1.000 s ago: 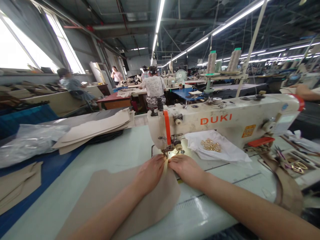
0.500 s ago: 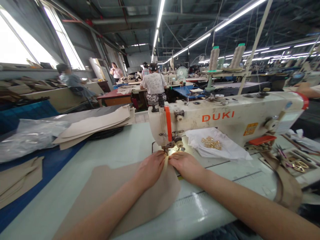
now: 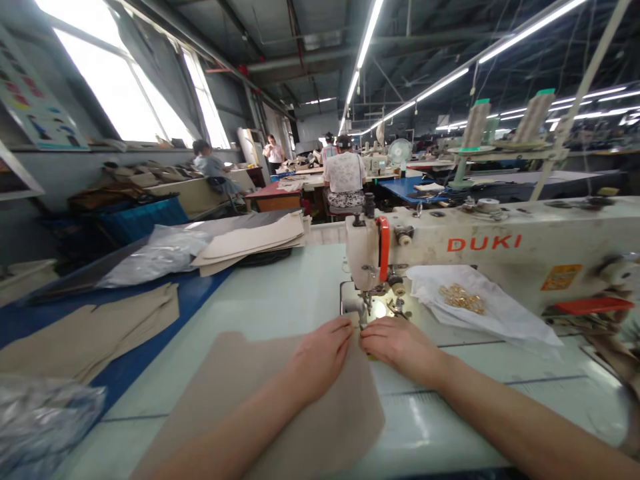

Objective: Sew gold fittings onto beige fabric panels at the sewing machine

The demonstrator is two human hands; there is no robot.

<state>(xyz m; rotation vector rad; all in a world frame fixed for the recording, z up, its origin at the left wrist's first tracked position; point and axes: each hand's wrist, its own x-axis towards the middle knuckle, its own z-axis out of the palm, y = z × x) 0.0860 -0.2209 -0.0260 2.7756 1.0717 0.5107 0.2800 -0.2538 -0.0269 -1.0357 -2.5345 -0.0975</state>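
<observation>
A flat grey-beige fabric panel (image 3: pixel 240 380) lies on the pale green sewing table, partly covered by my left forearm. My left hand (image 3: pixel 323 357) is closed on its upper corner, fingers pressed together just in front of the presser foot. At the right edge of that corner my right hand (image 3: pixel 400 347) is closed too, fingertips pinching the material. Behind both hands stands a white sewing machine (image 3: pixel 363 257) with a red lever and a lit needle area. The panel's corner shows between my hands, slightly short of the needle. What lies under my fingertips is hidden.
Gold metal fittings (image 3: pixel 461 299) lie on a white cloth (image 3: pixel 505 320) right of the needle. Stacked beige panels (image 3: pixel 255 237) and a clear plastic bag (image 3: pixel 155 257) lie to the left, with more cut pieces (image 3: pixel 100 327) on blue. A seated person (image 3: pixel 345 173) is ahead.
My hands and the panel's corner have come back from the needle toward me. The narrow light strip between my hands no longer shows. My view has turned left.
</observation>
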